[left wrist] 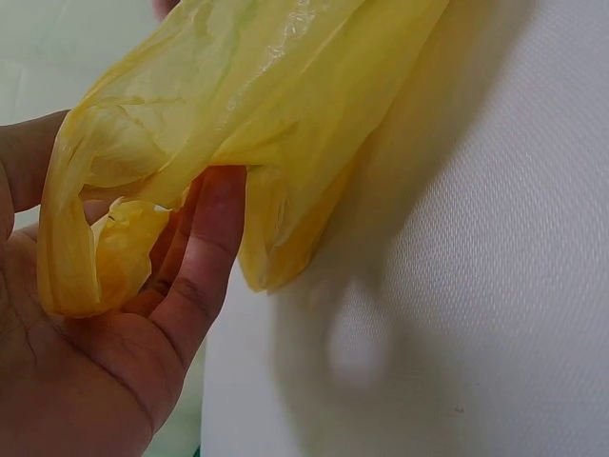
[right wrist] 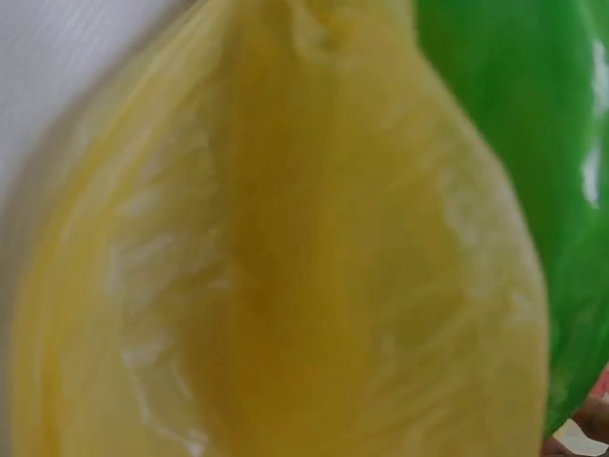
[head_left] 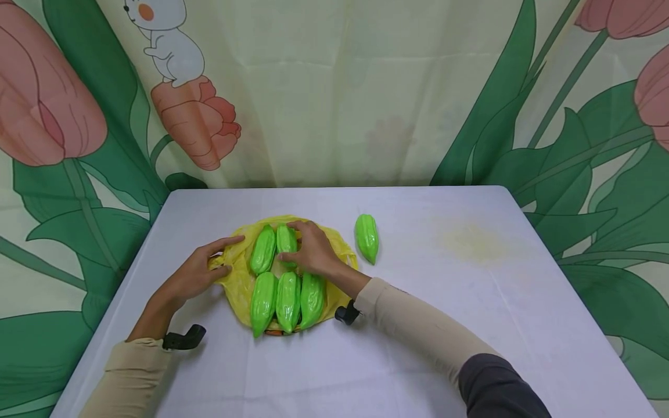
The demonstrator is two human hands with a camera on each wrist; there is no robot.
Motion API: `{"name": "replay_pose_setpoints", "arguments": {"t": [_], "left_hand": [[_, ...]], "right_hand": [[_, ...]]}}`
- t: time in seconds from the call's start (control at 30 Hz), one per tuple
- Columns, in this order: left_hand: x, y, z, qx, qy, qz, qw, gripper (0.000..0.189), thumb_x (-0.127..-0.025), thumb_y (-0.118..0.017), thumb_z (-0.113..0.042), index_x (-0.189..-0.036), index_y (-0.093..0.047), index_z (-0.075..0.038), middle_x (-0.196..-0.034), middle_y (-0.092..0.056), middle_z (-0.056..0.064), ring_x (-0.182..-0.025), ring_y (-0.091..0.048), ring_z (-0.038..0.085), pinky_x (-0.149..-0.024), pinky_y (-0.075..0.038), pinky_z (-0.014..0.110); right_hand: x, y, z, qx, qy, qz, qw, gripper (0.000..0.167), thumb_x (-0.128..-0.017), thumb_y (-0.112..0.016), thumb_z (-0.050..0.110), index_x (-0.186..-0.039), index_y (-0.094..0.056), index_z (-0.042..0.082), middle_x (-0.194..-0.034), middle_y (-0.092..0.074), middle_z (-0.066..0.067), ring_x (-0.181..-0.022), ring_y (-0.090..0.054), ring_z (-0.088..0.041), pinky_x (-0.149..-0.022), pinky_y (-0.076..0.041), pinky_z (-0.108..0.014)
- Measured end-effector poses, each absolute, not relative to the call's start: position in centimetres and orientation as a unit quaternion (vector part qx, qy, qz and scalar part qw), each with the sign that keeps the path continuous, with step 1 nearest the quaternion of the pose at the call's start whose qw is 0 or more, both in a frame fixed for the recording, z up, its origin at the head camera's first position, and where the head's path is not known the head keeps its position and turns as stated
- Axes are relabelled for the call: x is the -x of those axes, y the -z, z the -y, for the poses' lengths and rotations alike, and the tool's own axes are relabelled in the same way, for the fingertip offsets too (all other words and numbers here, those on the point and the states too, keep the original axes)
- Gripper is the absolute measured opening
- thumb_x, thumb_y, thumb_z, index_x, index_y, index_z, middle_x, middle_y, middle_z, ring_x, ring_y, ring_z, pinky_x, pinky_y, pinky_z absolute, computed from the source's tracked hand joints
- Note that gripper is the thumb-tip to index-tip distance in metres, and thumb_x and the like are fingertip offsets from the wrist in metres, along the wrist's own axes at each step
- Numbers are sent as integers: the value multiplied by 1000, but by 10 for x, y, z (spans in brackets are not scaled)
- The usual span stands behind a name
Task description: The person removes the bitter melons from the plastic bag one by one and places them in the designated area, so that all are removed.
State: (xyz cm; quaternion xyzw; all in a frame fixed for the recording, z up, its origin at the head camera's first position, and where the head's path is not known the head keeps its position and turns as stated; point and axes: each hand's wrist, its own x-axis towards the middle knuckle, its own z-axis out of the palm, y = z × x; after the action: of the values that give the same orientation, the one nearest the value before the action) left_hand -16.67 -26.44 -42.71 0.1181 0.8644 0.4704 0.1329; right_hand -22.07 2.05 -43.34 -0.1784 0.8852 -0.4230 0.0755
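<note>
A crinkled yellow plastic bag (head_left: 237, 284) lies spread on the table, with several glossy green toy gourds (head_left: 263, 302) on it in two rows. At the bag's left edge, my left hand (head_left: 195, 273) holds the plastic between thumb and fingers; up close in the left wrist view, a loop of the bag (left wrist: 71, 248) crosses the palm. My right hand (head_left: 316, 249) grips a gourd (head_left: 285, 237) in the back row, thumb on the near side and fingers at its far end. Yellow plastic covers most of the right wrist view, beside a green gourd (right wrist: 523, 114).
Another green gourd (head_left: 367, 238) lies alone on the white tabletop (head_left: 418, 325), right of the bag. An orange-brown edge (head_left: 274, 332) peeks out below the front gourds. Behind the table hangs a printed curtain (head_left: 334, 116). Each wrist wears a black camera mount (head_left: 184, 338).
</note>
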Motion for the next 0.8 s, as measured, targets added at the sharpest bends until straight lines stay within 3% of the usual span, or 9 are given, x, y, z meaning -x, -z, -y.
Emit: {"name": "replay_pose_setpoints", "arguments": {"t": [0.43, 0.8], "left_hand": [[166, 426, 261, -113, -469, -866, 134, 66, -101, -59, -1, -164, -42, -14, -174, -28, 18, -155, -31, 39, -96, -38, 5], [167, 427, 265, -111, -455, -874, 128, 66, -101, -58, 0, -163, -43, -14, -175, -28, 18, -159, -26, 41, -96, -34, 3]], "right_hand": [[219, 437, -18, 185, 391, -900, 52, 75, -90, -87, 24, -155, -52, 10, -135, -60, -14, -116, -62, -27, -97, -52, -41], [209, 430, -26, 184, 403, -894, 67, 74, -92, -85, 19, -157, -51, 14, -148, -58, -13, -125, -65, -30, -103, -55, -43]]}}
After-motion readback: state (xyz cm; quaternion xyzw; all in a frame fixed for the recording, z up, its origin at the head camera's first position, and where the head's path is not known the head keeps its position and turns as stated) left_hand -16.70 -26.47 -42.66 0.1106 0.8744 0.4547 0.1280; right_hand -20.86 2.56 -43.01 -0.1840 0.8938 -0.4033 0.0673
